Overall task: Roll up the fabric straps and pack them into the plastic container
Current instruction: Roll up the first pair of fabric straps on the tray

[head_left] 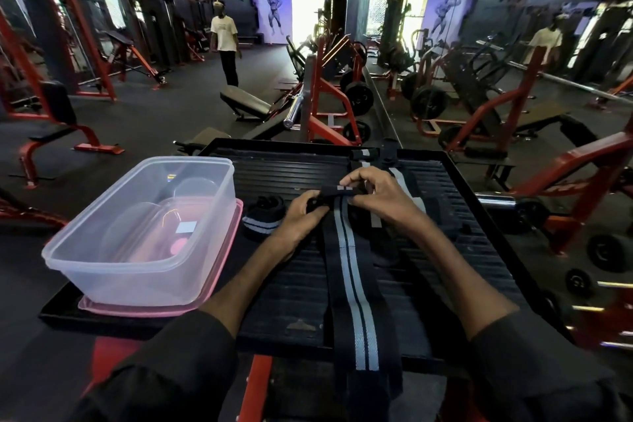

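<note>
a: where does the strap (352, 267) lie from the hands?
b: i see it flat on the black platform (274, 175), between the two forearms. its long axis runs from the fingers straight back toward the body, and the near end hangs over the platform edge. the rolled end (337, 190) sits at the far tip, crosswise to the strap.
a: and the hands?
b: the left hand (301, 212) pinches the left side of the roll, with fingers curled over it. the right hand (380, 193) pinches the right side with thumb and fingertips. both are equally near, so i judge the roll must travel toward the body, along the stripes.
a: the plastic container (120, 277)?
b: left of the left hand, well apart, standing on a pink lid (226, 250). a finished rolled strap (260, 221) lies just beside the left hand, between it and the container.
a: what is unclear?
b: how many turns the roll has i cannot tell, because the fingers cover it. other straps (407, 188) beyond the right hand are partly hidden, so their count is uncertain. the hanging end is lost in the dark below.
</note>
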The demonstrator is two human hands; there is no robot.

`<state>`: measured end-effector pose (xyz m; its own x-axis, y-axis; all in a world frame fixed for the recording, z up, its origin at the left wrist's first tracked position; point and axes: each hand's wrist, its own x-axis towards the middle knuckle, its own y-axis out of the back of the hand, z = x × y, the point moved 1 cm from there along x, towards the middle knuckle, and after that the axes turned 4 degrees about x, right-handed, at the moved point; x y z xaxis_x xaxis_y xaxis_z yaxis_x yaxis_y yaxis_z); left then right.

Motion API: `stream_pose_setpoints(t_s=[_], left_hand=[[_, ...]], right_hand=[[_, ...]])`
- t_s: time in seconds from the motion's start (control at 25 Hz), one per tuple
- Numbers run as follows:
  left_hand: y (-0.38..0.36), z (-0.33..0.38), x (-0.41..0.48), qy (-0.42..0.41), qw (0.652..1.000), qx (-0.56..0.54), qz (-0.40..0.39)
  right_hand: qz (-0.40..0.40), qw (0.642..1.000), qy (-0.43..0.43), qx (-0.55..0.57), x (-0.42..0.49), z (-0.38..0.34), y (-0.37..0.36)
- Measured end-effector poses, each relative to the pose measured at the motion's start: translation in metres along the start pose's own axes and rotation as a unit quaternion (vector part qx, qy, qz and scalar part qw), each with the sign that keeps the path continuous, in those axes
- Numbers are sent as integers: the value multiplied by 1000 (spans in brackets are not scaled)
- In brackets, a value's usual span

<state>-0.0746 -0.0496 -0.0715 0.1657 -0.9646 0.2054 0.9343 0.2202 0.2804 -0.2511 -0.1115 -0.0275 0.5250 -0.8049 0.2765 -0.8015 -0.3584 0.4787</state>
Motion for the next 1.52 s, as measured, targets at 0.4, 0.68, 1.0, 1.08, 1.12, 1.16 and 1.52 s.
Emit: stream_pose_setpoints(t_s=[0.4, 0.68, 1.0, 1.08, 1.12, 1.16, 1.52], left_hand=[[-3, -6, -1, 36, 995, -93, -21], [1, -14, 5, 89, 984, -134, -81], [-2, -6, 4, 9, 997, -67, -35], [2, -8, 5, -18, 998, -50, -29], [3, -8, 5, -29, 998, -43, -25], [4, -8, 5, -40, 998, -36, -21], [5, -6, 2, -37, 996, -1, -81]], right_hand=[[-9, 988, -63, 142, -9, 14, 6], [13, 993, 31, 113, -8, 35, 2], [37, 995, 61, 76, -6, 37, -3], [38, 994, 62, 77, -6, 37, -3], [36, 995, 62, 76, -6, 36, -3], [33, 995, 62, 75, -6, 36, -3], [-6, 993, 55, 101, -9, 41, 3]])
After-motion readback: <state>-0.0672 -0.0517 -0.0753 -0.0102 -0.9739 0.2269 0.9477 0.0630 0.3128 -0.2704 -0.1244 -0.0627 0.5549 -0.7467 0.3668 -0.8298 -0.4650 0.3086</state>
